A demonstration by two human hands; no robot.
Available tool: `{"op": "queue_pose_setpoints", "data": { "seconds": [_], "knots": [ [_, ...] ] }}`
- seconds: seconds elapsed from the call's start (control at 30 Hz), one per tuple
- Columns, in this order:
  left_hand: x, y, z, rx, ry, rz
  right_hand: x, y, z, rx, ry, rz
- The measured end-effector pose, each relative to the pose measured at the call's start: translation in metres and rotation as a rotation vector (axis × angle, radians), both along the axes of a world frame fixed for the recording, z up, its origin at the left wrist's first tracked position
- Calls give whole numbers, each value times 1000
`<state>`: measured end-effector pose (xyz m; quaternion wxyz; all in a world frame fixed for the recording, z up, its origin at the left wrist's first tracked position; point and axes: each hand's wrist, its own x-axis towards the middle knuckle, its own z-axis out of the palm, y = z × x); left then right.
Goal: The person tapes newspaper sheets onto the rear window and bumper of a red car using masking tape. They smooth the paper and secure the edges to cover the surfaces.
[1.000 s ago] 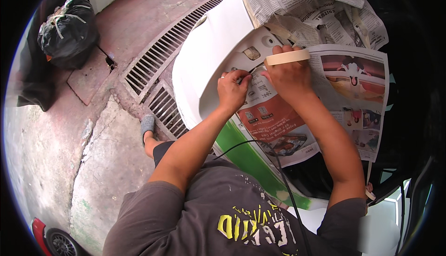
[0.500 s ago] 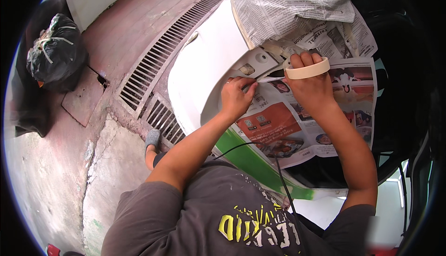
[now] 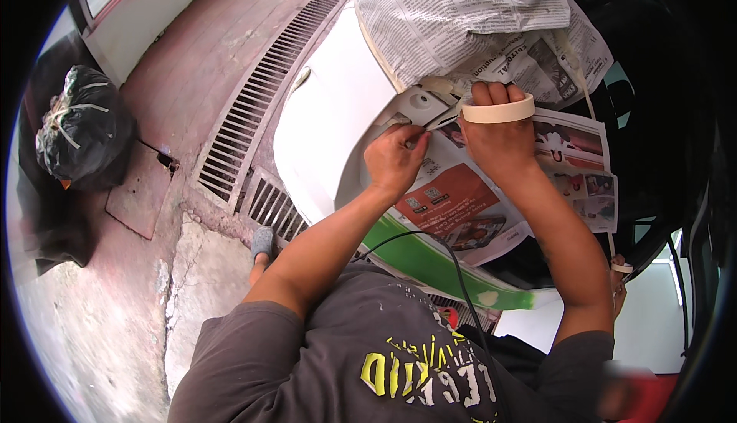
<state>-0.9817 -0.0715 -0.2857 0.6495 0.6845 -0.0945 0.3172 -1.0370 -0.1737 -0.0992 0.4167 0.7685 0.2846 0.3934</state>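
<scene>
My right hand [image 3: 499, 147] has its fingers hooked through a roll of cream masking tape [image 3: 503, 113]. To its left, my left hand [image 3: 393, 163] pinches the end of a short tape strip along the upper edge of a printed newspaper sheet [image 3: 445, 193]. The strip runs between both hands; my fingers partly hide it. This sheet lies over the dark opening of a vehicle body, beside its white panel [image 3: 326, 108]. Above my hands, more newspaper [image 3: 461, 12] wraps a rounded part, with tape along its border.
At the lower right, another person's hand [image 3: 619, 289] holds a smaller tape roll [image 3: 622, 268]. A green patch [image 3: 407, 258] marks the near panel. A black cable [image 3: 461, 269] crosses near my chest. Left are a floor grate [image 3: 261, 85] and a black garbage bag [image 3: 84, 127].
The view has shifted a little. The sheet's right side now looks folded or overlapped, and another person's hand with a tape roll has appeared at the lower right. My hands keep their grip.
</scene>
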Motion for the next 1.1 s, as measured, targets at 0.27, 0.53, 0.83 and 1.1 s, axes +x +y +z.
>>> {"op": "queue_pose_setpoints", "data": {
  "seconds": [0.27,0.53,0.83,1.1],
  "knots": [
    [-2,-2,29,-16,-91,6,8,-1,-5,66,-40,59],
    [6,-8,30,105,-242,103,9,-6,-6,97,-31,57],
    [9,-13,37,126,-373,115,6,-5,-5,32,-60,86],
    [-29,14,-27,146,-379,-57,3,-20,-16,53,71,177]
  ]
}}
